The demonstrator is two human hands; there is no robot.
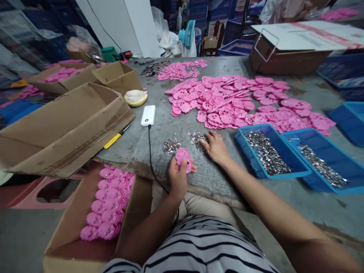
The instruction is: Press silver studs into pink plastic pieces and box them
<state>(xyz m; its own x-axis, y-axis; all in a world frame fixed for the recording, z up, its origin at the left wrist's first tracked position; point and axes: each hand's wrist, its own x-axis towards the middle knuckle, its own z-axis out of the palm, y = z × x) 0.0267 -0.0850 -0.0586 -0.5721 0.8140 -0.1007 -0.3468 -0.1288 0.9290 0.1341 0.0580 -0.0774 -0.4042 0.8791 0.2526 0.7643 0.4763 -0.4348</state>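
My left hand grips a round pink plastic piece with a scalloped edge, thumb on its face, over the table's front edge. Fingers of my right hand reach down into a small pile of shiny metal bits; whether they pinch one is hidden. Just left of it lies a second pile of metal bits. Beyond both hands spreads a large heap of similar pink pieces.
Two blue trays of metal bits stand at the right. A carton with stacked pink pieces sits below the table at left. A white power bank, its black cable, a yellow cutter and a large carton lie leftward.
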